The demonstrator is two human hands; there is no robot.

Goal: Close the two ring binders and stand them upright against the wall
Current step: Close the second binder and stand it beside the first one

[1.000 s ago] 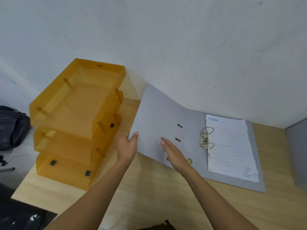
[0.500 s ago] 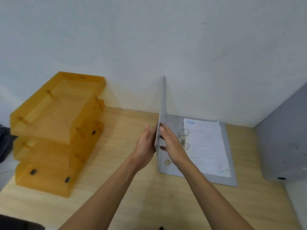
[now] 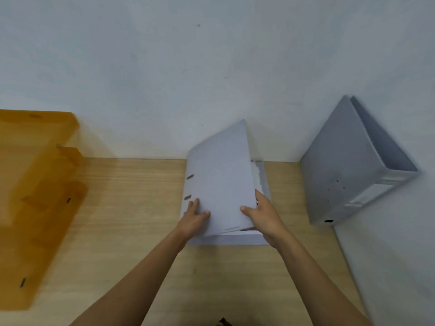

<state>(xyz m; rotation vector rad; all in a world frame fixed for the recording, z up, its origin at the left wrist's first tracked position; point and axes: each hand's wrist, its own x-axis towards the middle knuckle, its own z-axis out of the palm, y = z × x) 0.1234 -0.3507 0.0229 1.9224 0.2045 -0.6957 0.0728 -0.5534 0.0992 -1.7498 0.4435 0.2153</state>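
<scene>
A grey ring binder (image 3: 221, 175) lies on the wooden desk (image 3: 131, 208) near the wall, its front cover folded most of the way down over the white pages (image 3: 256, 175). My left hand (image 3: 194, 216) rests flat on the cover's near left corner. My right hand (image 3: 263, 214) grips the cover's right edge, thumb on top and fingers underneath. A second grey binder (image 3: 348, 170) stands shut and upright in the right corner, leaning against the wall.
A stack of orange translucent letter trays (image 3: 35, 196) fills the left side of the desk. The white wall (image 3: 188, 67) runs along the back, and a side wall (image 3: 388, 267) closes the right.
The cover has swung from lying open at the left, through vertical, down to the right over the pages. Both hands followed it; the view shifted right, revealing the upright binder.
</scene>
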